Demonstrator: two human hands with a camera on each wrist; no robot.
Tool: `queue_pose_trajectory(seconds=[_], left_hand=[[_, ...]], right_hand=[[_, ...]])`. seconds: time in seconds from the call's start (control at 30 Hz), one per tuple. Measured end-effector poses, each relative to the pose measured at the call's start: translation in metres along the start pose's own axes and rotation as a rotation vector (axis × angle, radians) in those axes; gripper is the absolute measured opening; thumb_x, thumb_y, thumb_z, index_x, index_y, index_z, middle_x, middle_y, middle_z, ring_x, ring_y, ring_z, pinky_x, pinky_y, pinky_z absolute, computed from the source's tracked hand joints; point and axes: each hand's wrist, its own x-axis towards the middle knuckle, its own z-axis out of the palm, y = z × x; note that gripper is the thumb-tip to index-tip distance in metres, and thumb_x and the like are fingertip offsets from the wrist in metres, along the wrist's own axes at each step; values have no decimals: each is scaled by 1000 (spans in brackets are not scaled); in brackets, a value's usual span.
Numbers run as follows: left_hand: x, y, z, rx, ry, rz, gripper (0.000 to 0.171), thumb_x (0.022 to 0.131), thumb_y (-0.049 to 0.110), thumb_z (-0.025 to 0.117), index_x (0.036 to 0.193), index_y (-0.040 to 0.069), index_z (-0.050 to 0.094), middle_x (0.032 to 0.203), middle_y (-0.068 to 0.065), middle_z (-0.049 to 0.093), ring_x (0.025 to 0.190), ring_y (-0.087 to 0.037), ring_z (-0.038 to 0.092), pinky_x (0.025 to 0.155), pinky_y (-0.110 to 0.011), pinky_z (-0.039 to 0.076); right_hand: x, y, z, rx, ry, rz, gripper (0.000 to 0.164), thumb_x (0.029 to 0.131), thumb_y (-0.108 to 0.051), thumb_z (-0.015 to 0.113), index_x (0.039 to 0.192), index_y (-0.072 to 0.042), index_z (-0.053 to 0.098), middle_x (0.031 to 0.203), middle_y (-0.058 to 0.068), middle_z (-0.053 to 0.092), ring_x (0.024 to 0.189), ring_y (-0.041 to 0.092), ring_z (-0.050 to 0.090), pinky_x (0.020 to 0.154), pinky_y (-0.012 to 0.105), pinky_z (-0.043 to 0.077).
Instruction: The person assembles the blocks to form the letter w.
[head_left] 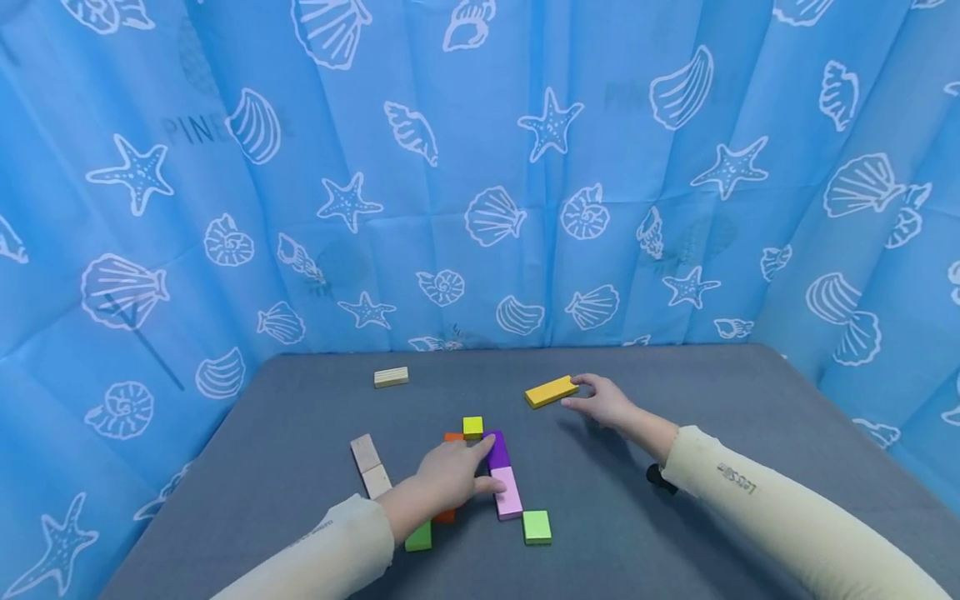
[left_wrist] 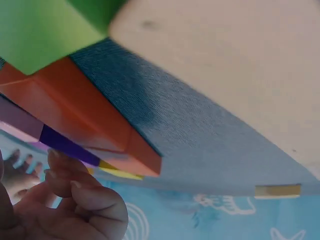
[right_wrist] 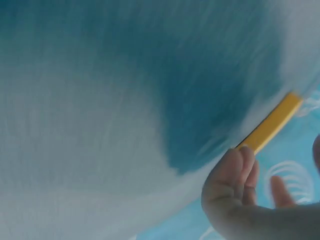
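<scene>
My right hand holds the near end of a long yellow-orange block between thumb and fingers. The right wrist view shows the same block reaching out past the fingertips. My left hand is over the block group, its index fingertip at a purple block and its thumb at a pink block. Those two blocks lie end to end. A small yellow cube sits beside the purple one. Orange blocks are partly hidden under the left hand in the head view.
A light green square block lies near the pink block's lower end. Pale wooden blocks and a green block are at the left. Farther back lies another wooden block. A blue patterned curtain rises behind the grey table.
</scene>
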Motion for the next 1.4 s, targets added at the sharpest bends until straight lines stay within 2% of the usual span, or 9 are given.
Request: queue_pose_trajectory(seconds=[0.1, 0.17, 0.3, 0.5, 0.77, 0.93, 1.1, 1.23, 1.4], left_hand=[[3, 4, 2, 13, 1, -11, 75, 83, 56, 69, 145, 18, 49, 131, -12, 60, 118, -30, 55, 97, -48, 45], [5, 6, 2, 22, 0, -15, 75, 83, 56, 69, 145, 18, 50, 130, -12, 60, 117, -29, 56, 96, -47, 46], [8, 7, 3, 32, -15, -25, 74, 83, 56, 69, 144, 18, 51, 129, -11, 61, 115, -28, 57, 95, -46, 47], [12, 7, 4, 40, -15, -5, 72, 83, 56, 69, 142, 20, 53, 129, -12, 61, 113, -27, 57, 93, -45, 48], [13, 8, 6, 107, 24, 13, 69, 82, 57, 70, 141, 23, 55, 124, -11, 63, 100, -23, 58, 85, -40, 51], [14, 9, 6, 132, 19, -3, 70, 81, 57, 70, 141, 25, 55, 125, -11, 63, 100, -24, 59, 83, -40, 51], [13, 9, 6, 97, 14, -4, 70, 81, 55, 71, 141, 24, 54, 128, -11, 62, 107, -26, 59, 86, -41, 51], [12, 8, 6, 90, 26, 4, 69, 81, 55, 72, 141, 23, 55, 126, -11, 62, 101, -24, 59, 83, -40, 51], [11, 6, 7, 117, 40, 7, 69, 81, 55, 71, 140, 23, 56, 124, -11, 63, 98, -24, 58, 82, -40, 52]], right_hand=[[17, 6, -4, -137, 8, -122, 56, 95, -17, 65, 142, 5, 43, 123, 33, 47, 104, 41, 52, 81, 48, 48], [28, 9, -7, -207, -18, -177, 59, 94, -17, 66, 144, 4, 42, 132, 34, 42, 117, 48, 46, 92, 56, 43], [48, 14, -13, -298, -96, -203, 63, 93, -20, 67, 147, 0, 40, 144, 35, 30, 130, 54, 30, 101, 63, 32], [61, 19, -18, -396, -165, -159, 61, 92, -25, 69, 144, -3, 45, 142, 32, 35, 127, 50, 34, 102, 60, 31], [67, 23, -16, -436, -100, -157, 46, 89, -22, 72, 128, 0, 62, 128, 27, 47, 108, 38, 42, 92, 52, 38], [65, 24, -17, -331, -84, -146, 37, 87, -18, 75, 116, 2, 63, 119, 24, 53, 106, 37, 48, 90, 50, 41], [53, 27, -22, -103, -45, -108, 29, 88, -12, 72, 108, 4, 57, 103, 18, 58, 87, 26, 53, 72, 38, 47], [42, 29, -27, 109, -19, -32, 31, 91, -7, 68, 115, 6, 52, 104, 19, 60, 83, 22, 59, 67, 34, 51], [31, 31, -35, 256, -25, -11, 40, 95, -7, 62, 127, 10, 46, 111, 23, 61, 84, 19, 64, 73, 37, 54]])
